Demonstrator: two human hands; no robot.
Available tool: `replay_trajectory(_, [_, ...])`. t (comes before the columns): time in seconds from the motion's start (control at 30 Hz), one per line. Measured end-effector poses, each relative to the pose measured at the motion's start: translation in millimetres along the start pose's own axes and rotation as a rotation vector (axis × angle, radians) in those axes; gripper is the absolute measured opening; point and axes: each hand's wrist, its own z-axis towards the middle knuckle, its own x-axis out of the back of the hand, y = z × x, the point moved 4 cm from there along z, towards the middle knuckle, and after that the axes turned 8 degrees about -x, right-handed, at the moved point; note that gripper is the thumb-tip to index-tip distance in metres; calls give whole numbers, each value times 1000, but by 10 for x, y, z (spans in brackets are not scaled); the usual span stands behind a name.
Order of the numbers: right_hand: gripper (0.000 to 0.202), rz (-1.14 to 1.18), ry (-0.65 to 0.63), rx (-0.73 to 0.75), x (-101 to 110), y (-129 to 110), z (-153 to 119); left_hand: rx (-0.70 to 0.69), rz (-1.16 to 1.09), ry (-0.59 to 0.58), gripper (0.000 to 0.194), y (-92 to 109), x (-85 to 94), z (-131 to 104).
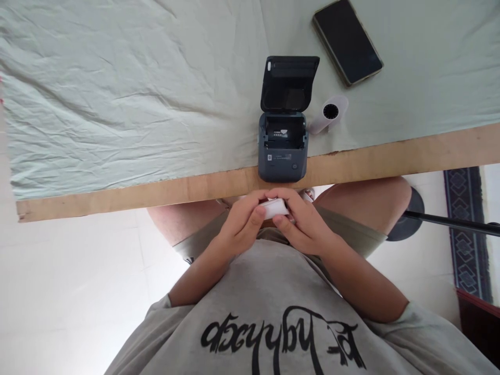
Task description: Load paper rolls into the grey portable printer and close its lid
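Between my left hand [242,221] and my right hand [301,221] is a small white paper roll [275,208], held near my lap just off the table's edge. Both thumbs press on its near side while the other fingers curl round its far side and ends. Just beyond my hands stands a dark blue-grey label printer [283,164] with its black lid [289,83] raised. Its inner compartment shows a printed sticker, and I see no roll in it. A second white paper roll [330,113] with a black core lies right of the printer, its loose end partly unrolled.
A black smartphone [348,41] in a case lies at the back right. The pale green cloth [136,104] is wrinkled on the left, and a bare wooden edge [128,197] runs along the table's front. A black pole with a round base [408,216] stands on the floor at right.
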Motion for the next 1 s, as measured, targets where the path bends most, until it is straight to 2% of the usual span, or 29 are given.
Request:
replay_trajectory(0.1, [32, -37, 4, -27, -31, 14, 0, 2, 26, -12, 37, -3, -77, -22])
replay_trajectory(0.3, [48, -37, -83, -53, -132, 62, -63, 55, 5, 173, 39, -67, -95, -101])
replay_trajectory(0.37, [46, -50, -48, -17, -132, 45, -72, 44, 4, 195, 39, -64, -75, -101])
replay_trajectory(0.43, [41, -72, 47, 21, -96, 16, -70, 33, 11, 201, 39, -59, -46, -89])
replay_trajectory(0.53, [28, -83, 151, 69, -35, -36, -55, 14, 67, 175, 36, -53, -3, -63])
replay_trajectory(0.63, [20, -38, 126, 95, -12, -69, -30, -36, 144, 132, 31, -45, 24, -36])
replay_trajectory(0.77, [20, 74, 57, -31, 2, -11, 0, -99, 172, 85, 32, -43, 38, 0])
replay_trajectory(1.0, [14, 224, 17, -206, 84, 130, -7, -152, 178, -23, 38, -3, 70, 89])
